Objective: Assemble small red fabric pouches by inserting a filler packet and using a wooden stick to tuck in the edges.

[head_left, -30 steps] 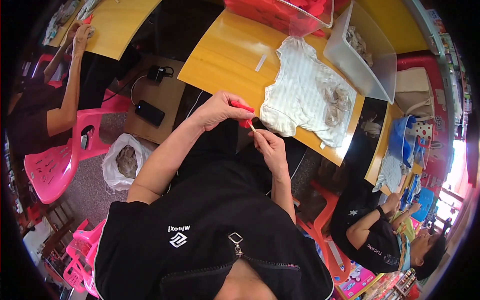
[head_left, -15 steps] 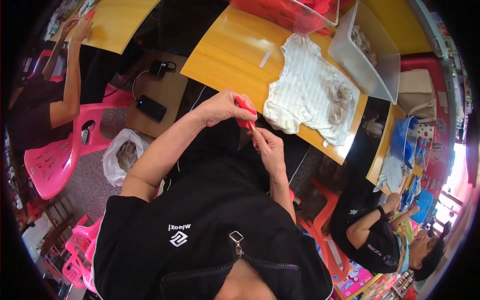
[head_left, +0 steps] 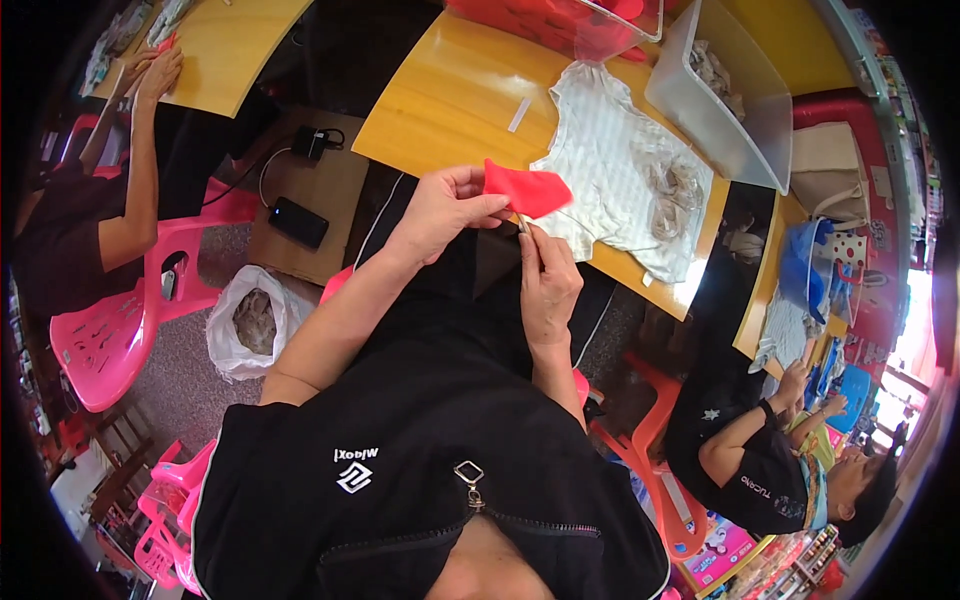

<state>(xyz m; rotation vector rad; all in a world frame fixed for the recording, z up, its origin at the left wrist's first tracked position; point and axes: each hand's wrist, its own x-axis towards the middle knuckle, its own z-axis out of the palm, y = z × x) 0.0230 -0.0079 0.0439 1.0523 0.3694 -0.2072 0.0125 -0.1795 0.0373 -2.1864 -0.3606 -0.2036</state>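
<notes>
My left hand (head_left: 452, 205) pinches a small red piece of fabric (head_left: 528, 190) and holds it up in front of me, above the near edge of the yellow table (head_left: 440, 110). My right hand (head_left: 547, 275) is just below it, fingers closed on a thin light stick-like object (head_left: 522, 222) that touches the red piece's lower edge. A white striped child's shirt (head_left: 625, 180) lies flat on the table right behind the red piece.
A clear plastic bin (head_left: 720, 105) and a red-filled container (head_left: 575, 20) stand at the table's far side. A small white strip (head_left: 519, 114) lies on the table. A person sits at another table (head_left: 215, 35) left; another person (head_left: 760, 450) sits right. Pink chairs (head_left: 120, 320), a white bag (head_left: 250, 320).
The red piece has opened out larger and is held higher in my left hand. My right hand stays just beneath it. The view has shifted slightly.
</notes>
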